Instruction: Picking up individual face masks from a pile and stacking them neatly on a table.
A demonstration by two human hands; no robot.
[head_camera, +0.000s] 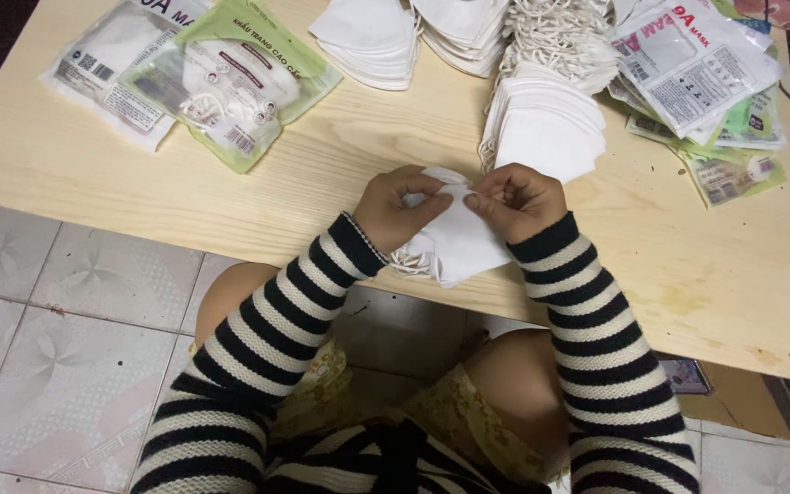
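Both my hands pinch a small stack of folded white face masks (454, 240) at the near edge of a pale wooden table (139, 183). My left hand (395, 206) grips the stack's left side, fingers curled over its top edge. My right hand (518, 197) holds the upper right corner, fingers closed on it. White ear loops hang off the stack's lower left. My sleeves are black and white striped.
A fanned pile of white masks (546, 128) lies just beyond my right hand. More mask stacks (368, 37) and tangled ear loops (560, 32) sit at the far edge. Packaged masks in green and clear bags (221, 78) lie far left, flat empty bags (697, 69) far right. Tiled floor below.
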